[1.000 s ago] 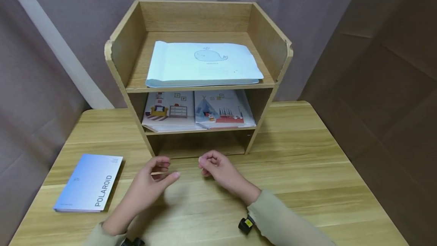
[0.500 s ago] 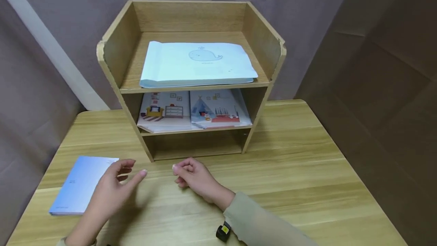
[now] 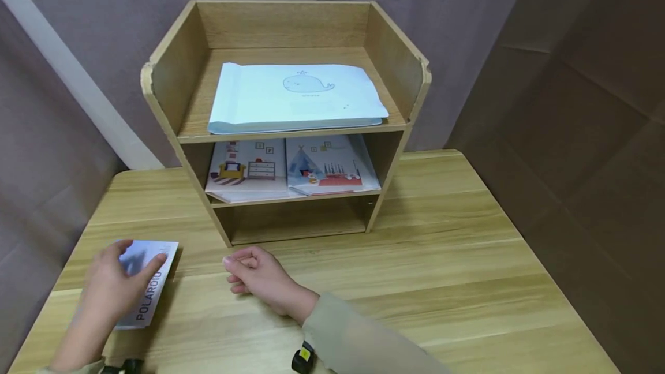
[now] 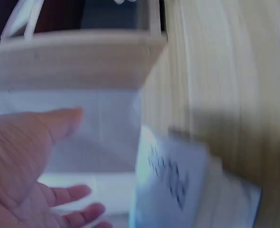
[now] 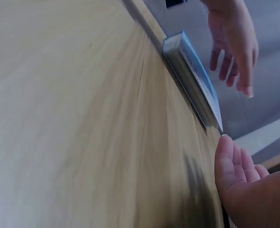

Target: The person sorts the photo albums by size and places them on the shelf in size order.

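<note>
A blue-and-white book (image 3: 152, 303) with POLAROID printed on its cover lies flat at the left of the table. My left hand (image 3: 110, 284) hovers over it, thumb and fingers spread apart, covering part of the cover. In the right wrist view, a gap shows between this left hand (image 5: 235, 38) and the book (image 5: 194, 78). My right hand (image 3: 267, 280) is held over the table in front of the shelf, fingers loosely bent, with nothing in them. The left wrist view is blurred, with the book (image 4: 166, 185) beside the left fingers.
A wooden shelf unit (image 3: 291, 23) stands at the back of the table (image 3: 441, 258). Its top level bears a pale book (image 3: 291, 105) with a whale drawing. Illustrated pages or covers (image 3: 332, 175) lie on the middle level. Curtains hang behind.
My left hand has moved left, from in front of the shelf to over the POLAROID book. The right hand has shifted left as well. The head view has turned slightly.
</note>
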`<state>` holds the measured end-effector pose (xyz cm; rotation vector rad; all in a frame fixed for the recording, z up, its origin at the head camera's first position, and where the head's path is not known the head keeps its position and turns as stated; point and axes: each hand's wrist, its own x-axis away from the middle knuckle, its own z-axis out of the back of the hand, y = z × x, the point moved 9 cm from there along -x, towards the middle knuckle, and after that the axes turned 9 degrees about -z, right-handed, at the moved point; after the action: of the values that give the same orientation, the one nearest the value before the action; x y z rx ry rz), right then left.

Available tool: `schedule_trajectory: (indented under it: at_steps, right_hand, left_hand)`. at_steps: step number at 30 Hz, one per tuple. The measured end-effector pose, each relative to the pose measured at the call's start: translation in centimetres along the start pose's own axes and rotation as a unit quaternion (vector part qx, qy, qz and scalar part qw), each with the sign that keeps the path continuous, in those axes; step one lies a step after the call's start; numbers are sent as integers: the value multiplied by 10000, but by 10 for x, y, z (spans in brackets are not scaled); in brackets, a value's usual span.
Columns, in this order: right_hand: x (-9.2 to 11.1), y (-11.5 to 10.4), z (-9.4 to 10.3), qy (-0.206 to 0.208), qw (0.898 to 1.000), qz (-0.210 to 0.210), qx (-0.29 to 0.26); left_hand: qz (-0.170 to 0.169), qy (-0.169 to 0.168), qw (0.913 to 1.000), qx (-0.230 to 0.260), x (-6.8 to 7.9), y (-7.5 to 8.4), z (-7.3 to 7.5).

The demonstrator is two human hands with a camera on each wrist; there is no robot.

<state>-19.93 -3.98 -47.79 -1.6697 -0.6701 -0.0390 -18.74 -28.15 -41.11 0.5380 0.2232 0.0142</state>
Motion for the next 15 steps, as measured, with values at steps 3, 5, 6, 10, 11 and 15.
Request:
schedule_trajectory:
  at_steps: [3,5,6,10,11,15]
  right_hand:
    - [-5,7,-11,-8,9998,-162,-80]
    - [-8,11,-16,-53,9994,-292,-169]
    - [-9,13,-18,-80,9991,-358,-216]
    - [-15,21,-27,-295,9966,-584,-496]
    - [-16,22,-29,-348,9958,-626,-578]
    - [-18,28,-35,-543,9923,-765,-812]
  left_hand:
    - [274,-18,9992,-306,-1,-23,3]
    - [371,-138,9984,-412,-2,-33,2]
    - [403,-230,9979,-446,-2,-38,0]
    - [497,-677,9947,-591,-4,-50,-7]
    - [508,-744,9938,-647,-4,-53,-8]
    - [516,-896,9916,-780,-5,-59,-9]
